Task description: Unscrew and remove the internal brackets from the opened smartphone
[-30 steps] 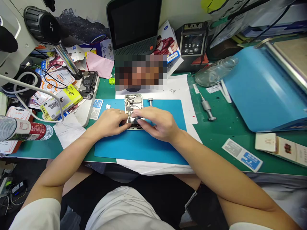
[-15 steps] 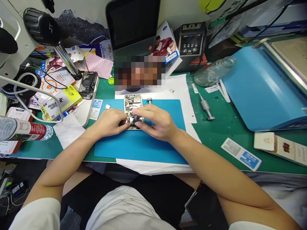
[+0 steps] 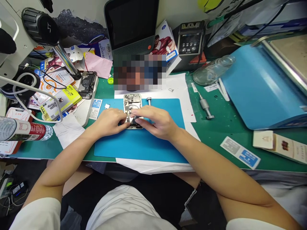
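An opened smartphone (image 3: 133, 99) with its inner boards exposed lay face up near the centre of the frame, on a blue mat (image 3: 136, 148) over the green table (image 3: 211, 131). The left hand (image 3: 109, 123) was curled at the phone's left side, thumb and bent fingertips against its lower left edge; whether they gripped the frame or merely pressed on it could not be told. The right hand (image 3: 155, 123) reached in from the right, its thumb and forefinger pinching a small dark piece (image 3: 135, 118) over the phone's lower half, too small and too covered to name. The phone looked light and stiff at its rim, but the bared boards and thin flexes seemed fragile, so the outer frame was the sensible place to hold; its smooth edge might slide on the mat if pushed sideways. A grey-capped screwdriver (image 3: 149, 100) stood out just beyond the right hand and limited movement that way, while a second screwdriver (image 3: 205, 107) lay well apart, right of centre. The widest room was toward the bottom of the frame, where the mat ran on to its near edge, close to the table's edge.
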